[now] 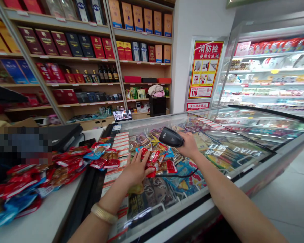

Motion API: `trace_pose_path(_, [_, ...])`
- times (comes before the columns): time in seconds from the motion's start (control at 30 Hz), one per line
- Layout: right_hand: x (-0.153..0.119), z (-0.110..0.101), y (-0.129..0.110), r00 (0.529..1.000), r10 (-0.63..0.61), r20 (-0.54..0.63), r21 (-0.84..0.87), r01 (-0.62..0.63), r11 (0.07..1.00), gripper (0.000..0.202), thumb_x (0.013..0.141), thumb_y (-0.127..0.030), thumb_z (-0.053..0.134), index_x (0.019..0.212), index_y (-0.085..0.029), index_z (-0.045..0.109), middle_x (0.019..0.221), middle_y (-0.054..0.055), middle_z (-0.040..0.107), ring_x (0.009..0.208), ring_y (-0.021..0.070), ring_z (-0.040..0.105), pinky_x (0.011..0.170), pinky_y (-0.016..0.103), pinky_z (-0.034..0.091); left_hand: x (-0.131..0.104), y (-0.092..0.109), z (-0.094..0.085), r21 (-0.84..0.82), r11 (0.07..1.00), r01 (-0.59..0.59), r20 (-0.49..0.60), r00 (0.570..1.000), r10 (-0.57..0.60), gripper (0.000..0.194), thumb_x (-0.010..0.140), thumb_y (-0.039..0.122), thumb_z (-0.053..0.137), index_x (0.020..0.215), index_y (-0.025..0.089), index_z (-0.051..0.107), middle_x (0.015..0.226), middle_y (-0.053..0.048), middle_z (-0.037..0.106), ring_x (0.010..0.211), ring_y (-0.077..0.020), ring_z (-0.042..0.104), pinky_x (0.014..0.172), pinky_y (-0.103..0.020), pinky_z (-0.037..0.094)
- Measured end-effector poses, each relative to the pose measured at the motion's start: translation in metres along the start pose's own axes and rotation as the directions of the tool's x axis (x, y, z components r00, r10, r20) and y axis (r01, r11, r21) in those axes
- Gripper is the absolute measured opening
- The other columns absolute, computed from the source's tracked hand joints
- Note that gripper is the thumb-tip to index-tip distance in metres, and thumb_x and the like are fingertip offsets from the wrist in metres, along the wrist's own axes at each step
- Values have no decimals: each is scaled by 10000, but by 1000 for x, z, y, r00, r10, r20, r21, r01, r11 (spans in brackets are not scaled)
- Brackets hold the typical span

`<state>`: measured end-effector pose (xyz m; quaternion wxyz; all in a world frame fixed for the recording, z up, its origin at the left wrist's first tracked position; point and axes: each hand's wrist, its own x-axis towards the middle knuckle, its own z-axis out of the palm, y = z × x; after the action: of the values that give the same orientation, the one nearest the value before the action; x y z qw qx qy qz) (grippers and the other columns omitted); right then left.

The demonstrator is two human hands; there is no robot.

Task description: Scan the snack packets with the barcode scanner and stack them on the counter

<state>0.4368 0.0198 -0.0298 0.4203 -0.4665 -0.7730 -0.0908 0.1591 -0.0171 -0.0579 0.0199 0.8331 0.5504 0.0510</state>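
Scanner over packets: 2 hands, 2 roles

Left hand (pixel 135 170): palm down, fingers spread wide on the near side of the small red snack packets (pixel 164 156). Right hand (pixel 189 145): closed round a black scanner (pixel 171 136), its head above the packets. These packets lie loosely bunched on the glass top of the freezer (pixel 264 172); a larger pile (pixel 63 170) covers part of the table (pixel 47 216) at left.

Handling, my judgement: light fingertip pressure should stop the slick wrappers sliding on glass. Creased film probably reads poorly, so flatten 1 packet at a time, fingers clear of the print. Tilting the scanner slightly may cut glare. The cable (pixel 178 175) runs close beside the bunch; slack there could snag packets.
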Motion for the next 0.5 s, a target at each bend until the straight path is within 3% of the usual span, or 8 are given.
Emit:
trace_pose_path(0.17, [-2, 4, -1, 1000, -29, -1, -18, 29, 999, 127, 743, -336, 669, 748, -214, 637, 745, 33, 684, 717, 208, 613, 749, 328, 337, 16, 19, 4, 39, 999, 11, -90, 996, -7, 671, 997, 495, 434, 1602, 241, 292, 1620, -207, 346, 1494, -312, 353, 1226, -587, 148])
trace_pose_path(0.3, [-3, 7, 1, 999, -37, 0, -20, 37, 999, 135, 735, -331, 672, 803, -215, 665, 761, 38, 688, 736, 214, 611, 765, 327, 345, 19, 25, 1, 30, 997, 66, -321, 945, -53, 670, 974, 451, 496, 1592, 269, 316, 1603, -172, 398, 1485, -313, 370, 1223, -604, 168])
trace_pose_path(0.4, [-4, 9, 3, 1000, -20, 7, -27, 20, 999, 158, 728, -344, 676, 814, -212, 670, 768, 42, 692, 755, 219, 621, 757, 316, 345, 13, 15, -10, 44, 987, 152, -442, 889, -117, 614, 969, 425, 488, 1546, 230, 419, 1595, -177, 409, 1491, -336, 348, 1218, -613, 177])
trace_pose_path(0.5, [-3, 9, 4, 1000, 8, 28, -41, -6, 999, 160, 718, -341, 677, 803, -205, 675, 773, 51, 702, 760, 220, 626, 737, 308, 339, 2, -10, -23, 70, 935, 348, -510, 818, -266, 524, 952, 370, 475, 1429, 174, 572, 1572, -204, 432, 1493, -365, 328, 1215, -642, 135])
